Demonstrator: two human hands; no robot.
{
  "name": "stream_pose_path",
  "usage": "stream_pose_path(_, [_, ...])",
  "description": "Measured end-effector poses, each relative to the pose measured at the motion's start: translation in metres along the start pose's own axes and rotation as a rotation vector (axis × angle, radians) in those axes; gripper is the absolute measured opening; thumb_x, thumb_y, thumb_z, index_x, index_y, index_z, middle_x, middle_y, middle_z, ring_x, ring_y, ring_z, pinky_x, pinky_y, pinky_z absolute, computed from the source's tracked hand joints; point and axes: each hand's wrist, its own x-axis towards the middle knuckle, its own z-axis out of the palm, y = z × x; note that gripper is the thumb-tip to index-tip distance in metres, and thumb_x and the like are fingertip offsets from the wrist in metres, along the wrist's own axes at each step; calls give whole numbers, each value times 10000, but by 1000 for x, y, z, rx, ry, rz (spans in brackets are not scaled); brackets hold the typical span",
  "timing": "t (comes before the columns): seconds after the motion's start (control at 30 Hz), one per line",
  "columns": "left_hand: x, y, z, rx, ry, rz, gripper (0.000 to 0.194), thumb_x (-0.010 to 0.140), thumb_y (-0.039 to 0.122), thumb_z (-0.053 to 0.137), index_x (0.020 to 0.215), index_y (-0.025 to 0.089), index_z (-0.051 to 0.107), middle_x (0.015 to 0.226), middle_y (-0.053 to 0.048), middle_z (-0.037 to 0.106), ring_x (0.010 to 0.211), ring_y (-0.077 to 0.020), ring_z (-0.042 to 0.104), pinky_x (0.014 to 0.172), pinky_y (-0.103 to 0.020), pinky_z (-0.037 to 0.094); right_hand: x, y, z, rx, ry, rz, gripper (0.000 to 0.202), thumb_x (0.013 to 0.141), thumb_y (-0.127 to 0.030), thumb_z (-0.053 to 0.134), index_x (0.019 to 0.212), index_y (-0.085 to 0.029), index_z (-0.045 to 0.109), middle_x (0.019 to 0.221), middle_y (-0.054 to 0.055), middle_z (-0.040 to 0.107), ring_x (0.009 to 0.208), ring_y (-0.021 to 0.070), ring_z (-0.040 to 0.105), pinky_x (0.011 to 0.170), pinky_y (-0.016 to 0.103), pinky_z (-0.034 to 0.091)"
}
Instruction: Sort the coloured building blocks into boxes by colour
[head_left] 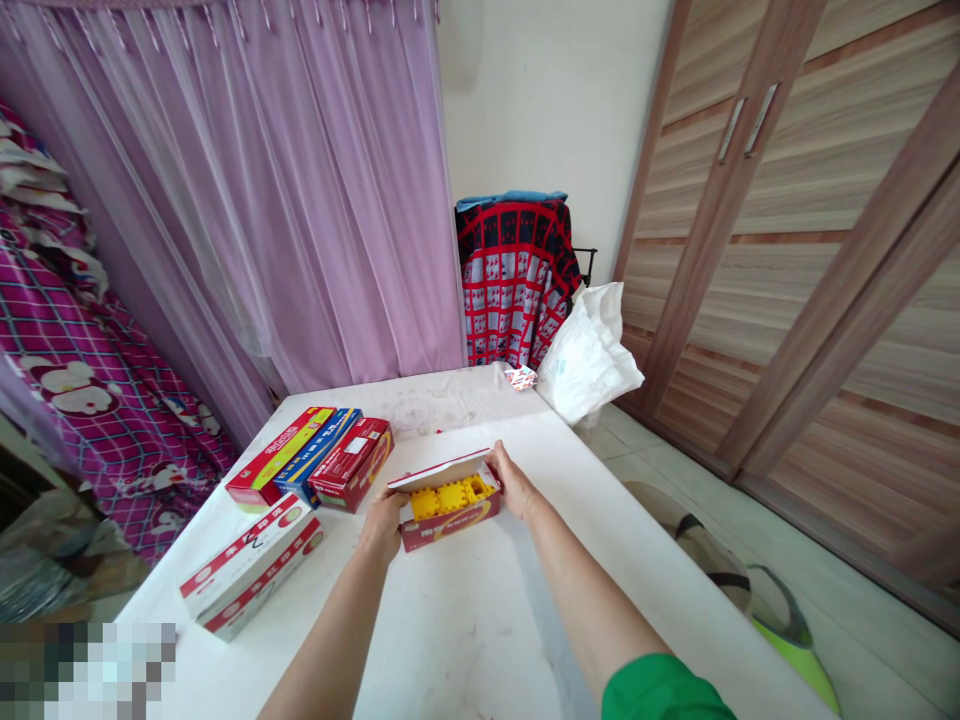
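An open dark red box (450, 527) stands on the white table in front of me, its lid flap raised along the far side. Yellow toothed pieces (452, 497) fill the inside of it. My left hand (384, 524) grips the box's left end, and my right hand (513, 482) holds its right end near the lid. To the left of my left hand lie a dark red box (351, 465), a blue box (319, 455) and a red and yellow box (281, 457), side by side. Nearer to me is a long white and red box (253, 565).
The white table (465, 640) reaches towards a purple curtain (352, 200). At its far right corner are a small colourful packet (520, 377) and a white plastic bag (589, 355). Behind stands a chair draped in red checked cloth (514, 285). A wooden wardrobe (810, 270) is on the right.
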Motion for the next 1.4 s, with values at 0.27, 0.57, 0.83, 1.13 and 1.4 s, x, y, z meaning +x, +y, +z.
stream_pose_path(0.27, [-24,17,-19,64,-210,49,611,653,282,775,1234,207,601,1147,-65,664,1106,-261,593,956,-393,471,-2,-3,-6,-107,95,-49,331,663,-442,696,912,-236,622,849,-24,640,836,174,587,786,289,446])
stream_pose_path(0.57, [-49,38,-43,229,-324,210,616,690,562,714,1227,271,630,1397,-82,537,1300,-288,461,1084,-412,357,-10,-5,-19,-255,-54,-88,415,719,-452,684,1082,-256,636,1055,13,655,987,195,579,925,344,424])
stream_pose_path(0.83, [-36,30,-33,478,-278,405,446,631,480,768,1016,257,739,1339,-81,557,1291,-288,465,1079,-393,373,-11,-10,-30,-351,-169,-70,434,687,-474,750,1052,-247,689,1227,48,626,1177,251,525,1086,439,319])
stream_pose_path(1.13, [-36,29,-39,700,-330,546,347,716,447,697,1017,284,748,1330,-73,544,1236,-269,512,1037,-376,421,-13,-12,-36,-479,-254,-37,468,649,-418,771,1079,-239,730,1485,95,386,1365,278,355,1116,409,277])
stream_pose_path(1.4, [-37,40,-37,910,-398,672,315,766,428,646,1049,325,734,1260,-59,602,1157,-251,553,1062,-389,387,-12,-16,-37,-524,-283,-17,446,646,-383,761,1073,-255,738,1491,73,383,1378,278,337,1132,406,256])
